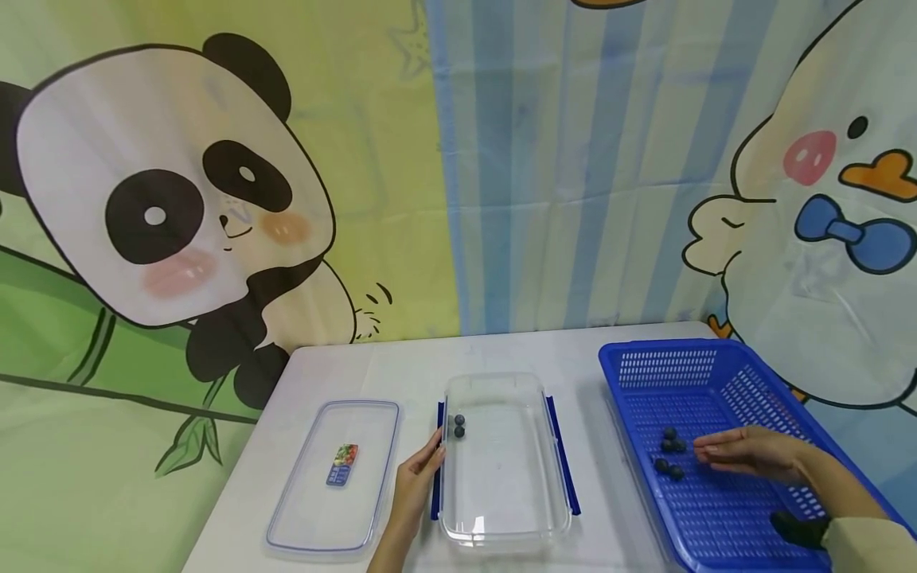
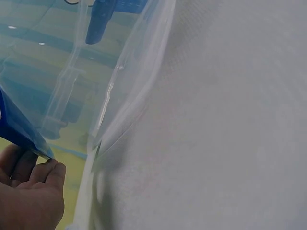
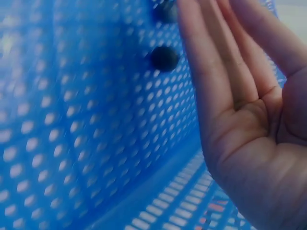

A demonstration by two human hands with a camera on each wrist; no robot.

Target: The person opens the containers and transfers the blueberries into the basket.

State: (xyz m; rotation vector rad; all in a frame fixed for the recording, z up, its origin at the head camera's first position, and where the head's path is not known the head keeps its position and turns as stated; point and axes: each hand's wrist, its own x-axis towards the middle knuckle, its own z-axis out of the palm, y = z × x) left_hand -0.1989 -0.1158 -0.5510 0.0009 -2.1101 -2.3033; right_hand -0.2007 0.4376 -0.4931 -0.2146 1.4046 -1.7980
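A clear plastic food container (image 1: 510, 477) with blue side latches stands on the white table, two blueberries (image 1: 459, 426) at its left side. My left hand (image 1: 415, 481) grips the container's left side, its fingers curled at the blue latch (image 2: 21, 127) in the left wrist view. Inside the blue plastic basket (image 1: 618, 362) on the right lie several blueberries (image 1: 672, 469). My right hand (image 1: 759, 454) is in the basket beside them, fingers straight and together. In the right wrist view, a dark blueberry (image 3: 164, 58) shows next to the fingers (image 3: 208, 62), against the perforated basket.
A clear lid (image 1: 365, 422) with a colourful label (image 1: 342, 465) lies flat on the table (image 1: 423, 358), left of the container. The basket's raised walls surround the right hand. A curtain (image 1: 530, 199) printed with cartoon animals hangs behind the table.
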